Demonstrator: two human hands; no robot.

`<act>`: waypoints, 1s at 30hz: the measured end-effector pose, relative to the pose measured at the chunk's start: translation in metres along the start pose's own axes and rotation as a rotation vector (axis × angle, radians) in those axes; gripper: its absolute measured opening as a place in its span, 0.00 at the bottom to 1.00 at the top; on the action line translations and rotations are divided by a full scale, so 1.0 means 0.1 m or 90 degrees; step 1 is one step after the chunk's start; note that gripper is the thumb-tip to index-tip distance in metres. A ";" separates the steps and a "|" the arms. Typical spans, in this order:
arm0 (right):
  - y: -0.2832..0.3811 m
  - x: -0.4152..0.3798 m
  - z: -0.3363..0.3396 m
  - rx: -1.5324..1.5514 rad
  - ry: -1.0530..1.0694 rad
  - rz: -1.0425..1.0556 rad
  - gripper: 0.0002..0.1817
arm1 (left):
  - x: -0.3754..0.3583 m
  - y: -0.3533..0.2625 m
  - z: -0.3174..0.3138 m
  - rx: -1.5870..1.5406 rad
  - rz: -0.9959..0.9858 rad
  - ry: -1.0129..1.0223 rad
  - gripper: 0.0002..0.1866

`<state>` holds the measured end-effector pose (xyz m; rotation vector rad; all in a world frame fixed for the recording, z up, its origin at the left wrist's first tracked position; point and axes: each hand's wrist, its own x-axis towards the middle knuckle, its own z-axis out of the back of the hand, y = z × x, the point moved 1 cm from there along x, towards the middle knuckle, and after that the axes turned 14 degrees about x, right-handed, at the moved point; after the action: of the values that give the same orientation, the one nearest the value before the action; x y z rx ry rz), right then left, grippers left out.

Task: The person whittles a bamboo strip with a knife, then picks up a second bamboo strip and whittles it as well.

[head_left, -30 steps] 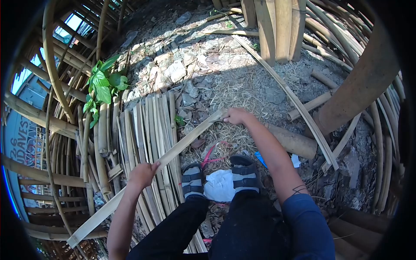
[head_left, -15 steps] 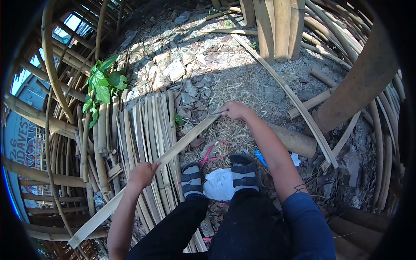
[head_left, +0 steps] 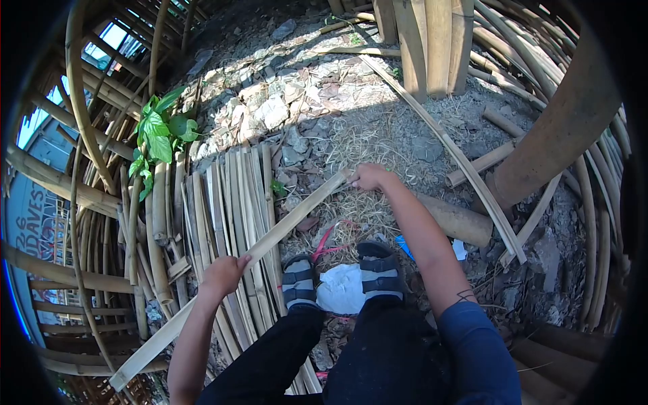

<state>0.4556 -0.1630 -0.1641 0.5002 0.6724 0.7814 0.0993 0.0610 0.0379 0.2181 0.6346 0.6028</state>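
Note:
A long, flat bamboo strip (head_left: 290, 221) slants across in front of me, from lower left to the middle. My left hand (head_left: 225, 275) is closed around it partway along, and its lower end sticks out past my forearm. At the upper end my right hand (head_left: 368, 177) pinches the strip near its tip; the fingertips are partly hidden. Under the strip on the left lies a bundle of split bamboo strips (head_left: 233, 196), laid side by side on the ground. Curly pale shavings (head_left: 368, 206) cover the ground below my right hand.
My sandalled feet (head_left: 381, 273) flank a white crumpled sheet (head_left: 340, 289), with pink ribbon (head_left: 324, 244) nearby. A long bamboo slat (head_left: 466, 162) and a thick bamboo pole (head_left: 563, 128) stand at right. Rubble (head_left: 270, 111) lies ahead; a leafy plant (head_left: 156, 128) grows left.
My right hand has shifted slightly right and down along with the strip's upper end. My left hand keeps its hold at nearly the same spot.

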 end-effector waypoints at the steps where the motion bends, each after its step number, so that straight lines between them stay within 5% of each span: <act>1: -0.01 0.00 -0.02 0.003 0.001 0.000 0.16 | -0.02 0.00 0.00 -0.012 -0.002 -0.001 0.39; 4: -0.05 0.03 -0.11 0.097 -0.128 -0.026 0.16 | -0.02 0.00 0.01 -0.016 -0.005 0.005 0.39; 7: -0.09 -0.03 -0.27 -0.020 -0.085 -0.082 0.16 | -0.03 0.00 0.01 -0.028 -0.003 0.008 0.39; 10: -0.14 -0.16 -0.25 0.003 0.056 0.040 0.16 | -0.03 0.01 -0.07 -0.023 -0.009 -0.026 0.38; 18: 0.27 -0.43 -0.45 0.137 -0.256 -0.035 0.15 | -0.24 -0.18 -0.09 -0.014 0.029 -0.050 0.35; 25: 0.22 -0.26 -0.71 0.115 -0.303 -0.092 0.16 | -0.28 -0.21 -0.09 -0.006 0.020 -0.045 0.34; 27: 0.26 -0.29 -0.70 0.198 -0.409 -0.033 0.15 | -0.27 -0.20 -0.08 -0.008 0.020 -0.046 0.35; 30: 0.29 -0.36 -0.66 0.153 -0.296 -0.056 0.15 | -0.24 -0.19 -0.05 -0.019 0.018 -0.026 0.35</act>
<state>0.3768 -0.1623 -0.1784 0.8352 0.3507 0.4768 0.0895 0.0320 0.0383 0.2115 0.5833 0.6338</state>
